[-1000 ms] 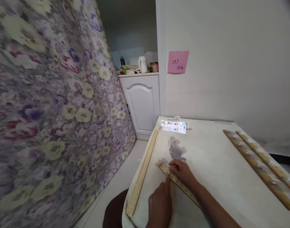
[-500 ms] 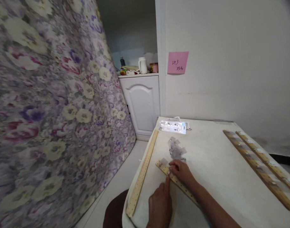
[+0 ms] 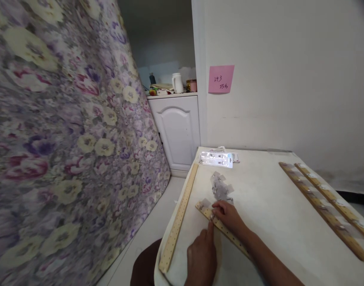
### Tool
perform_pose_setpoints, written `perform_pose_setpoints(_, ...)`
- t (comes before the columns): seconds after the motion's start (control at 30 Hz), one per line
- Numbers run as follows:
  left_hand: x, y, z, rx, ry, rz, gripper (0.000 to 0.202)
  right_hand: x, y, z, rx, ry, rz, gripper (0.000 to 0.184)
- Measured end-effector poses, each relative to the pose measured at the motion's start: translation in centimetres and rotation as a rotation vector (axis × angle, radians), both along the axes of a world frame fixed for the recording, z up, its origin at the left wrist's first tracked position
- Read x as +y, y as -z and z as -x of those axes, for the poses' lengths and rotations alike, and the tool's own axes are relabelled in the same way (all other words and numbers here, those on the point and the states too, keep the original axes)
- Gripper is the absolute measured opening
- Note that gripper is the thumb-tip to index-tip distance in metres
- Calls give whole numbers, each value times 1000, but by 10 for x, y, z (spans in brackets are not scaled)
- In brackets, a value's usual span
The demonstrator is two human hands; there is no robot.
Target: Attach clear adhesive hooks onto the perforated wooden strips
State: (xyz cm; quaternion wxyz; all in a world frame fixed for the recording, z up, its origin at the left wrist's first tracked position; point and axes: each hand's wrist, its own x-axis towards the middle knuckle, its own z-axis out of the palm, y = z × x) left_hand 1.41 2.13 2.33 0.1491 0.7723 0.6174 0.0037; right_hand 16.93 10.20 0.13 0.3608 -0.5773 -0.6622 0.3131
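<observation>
A narrow pale wooden strip with rows of dark holes lies slantwise on the table under my hands. My right hand is closed, its thumb and fingertips pinched at a small shiny piece on the strip. From below, my left hand touches the strip's near edge by that piece with the index fingertip. Its other fingers are curled, and what they hold, if anything, is hidden. At the strip's far end sits a clear square piece. Just beyond lies a heap of clear squares with small metal parts.
Along the table's left edge lies another holed wooden strip. A clear blister pack is at the back. Two darker strips bearing clear pieces lie at the right. A floral curtain hangs left, beside a white cabinet.
The view has shifted very slightly. Both hands keep the same place on the strip, and nothing is taken up or let go.
</observation>
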Motion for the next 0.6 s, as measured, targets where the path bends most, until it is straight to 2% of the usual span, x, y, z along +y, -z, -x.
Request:
perform_pose_setpoints(0.43,-1,-10,-1,41,13,17,62,1,1,2,77,43,71,30)
perform_pose_setpoints(0.6,-1,-13,-2,49,13,38,61,3,3,3,120,60,90,24)
